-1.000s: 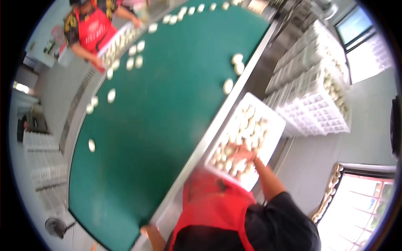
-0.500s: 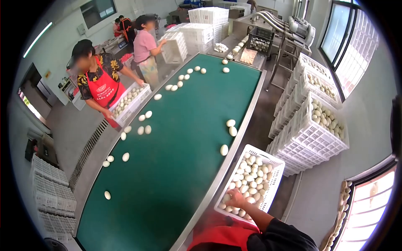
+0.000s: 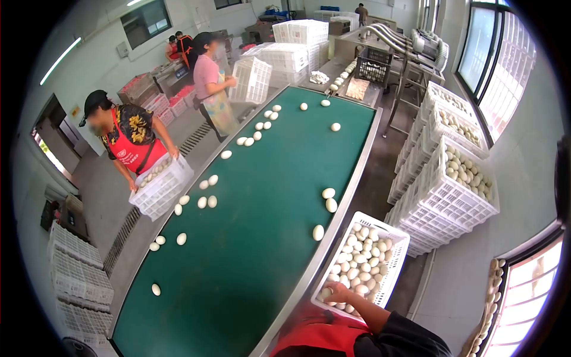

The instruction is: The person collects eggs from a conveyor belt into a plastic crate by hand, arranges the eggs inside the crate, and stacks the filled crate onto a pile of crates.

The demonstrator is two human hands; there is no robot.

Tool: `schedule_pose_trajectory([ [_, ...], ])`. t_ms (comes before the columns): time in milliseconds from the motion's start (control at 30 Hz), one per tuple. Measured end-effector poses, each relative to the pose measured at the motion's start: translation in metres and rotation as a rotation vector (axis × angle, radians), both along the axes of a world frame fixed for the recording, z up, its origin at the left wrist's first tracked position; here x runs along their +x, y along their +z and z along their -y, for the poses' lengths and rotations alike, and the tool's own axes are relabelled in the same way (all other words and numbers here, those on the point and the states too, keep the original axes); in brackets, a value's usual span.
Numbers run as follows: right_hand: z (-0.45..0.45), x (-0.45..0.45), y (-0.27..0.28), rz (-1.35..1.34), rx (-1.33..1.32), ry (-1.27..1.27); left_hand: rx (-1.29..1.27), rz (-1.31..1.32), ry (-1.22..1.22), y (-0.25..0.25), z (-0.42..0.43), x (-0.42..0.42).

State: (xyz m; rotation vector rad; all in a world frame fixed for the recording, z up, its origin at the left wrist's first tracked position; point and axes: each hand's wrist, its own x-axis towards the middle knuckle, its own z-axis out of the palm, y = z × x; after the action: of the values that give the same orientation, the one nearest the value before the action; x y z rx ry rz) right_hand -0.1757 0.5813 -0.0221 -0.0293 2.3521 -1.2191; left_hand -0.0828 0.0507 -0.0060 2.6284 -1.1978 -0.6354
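My right hand [image 3: 339, 292] reaches into the near left corner of a white plastic crate [image 3: 399, 250] filled with pale eggs [image 3: 360, 262]. Its fingers are curled round an egg [image 3: 326, 293], part of which shows at the fingertips. The crate sits right against the metal edge of a green conveyor belt [image 3: 256, 238]. A red apron [image 3: 318, 339] is just below the crate. My left hand is out of view.
Loose eggs [image 3: 212, 202] lie scattered on the belt. Stacked egg crates [image 3: 443, 190] stand by the right wall. Across the belt, one person [image 3: 140, 146] holds an egg crate and another [image 3: 209, 83] holds a white crate [image 3: 250, 80]. Machinery [image 3: 410, 44] stands beyond the belt's far end.
The person in the red apron has tilted the egg crate and drawn it away from the belt. Eggs at the belt's far end have shifted nearer. My right hand stays in the crate.
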Motion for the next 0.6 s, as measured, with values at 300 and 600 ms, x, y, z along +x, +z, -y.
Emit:
schedule_pose_trajectory([
  [300, -0.015, 0.003, -0.005, 0.061, 0.047, -0.313, -0.001, 0.001, 0.020, 0.001, 0.001, 0.015],
  [600, -0.005, 0.000, 0.045, 0.011, 0.484, 0.083, -0.007, 0.016, 0.047, -0.012, 0.008, 0.045],
])
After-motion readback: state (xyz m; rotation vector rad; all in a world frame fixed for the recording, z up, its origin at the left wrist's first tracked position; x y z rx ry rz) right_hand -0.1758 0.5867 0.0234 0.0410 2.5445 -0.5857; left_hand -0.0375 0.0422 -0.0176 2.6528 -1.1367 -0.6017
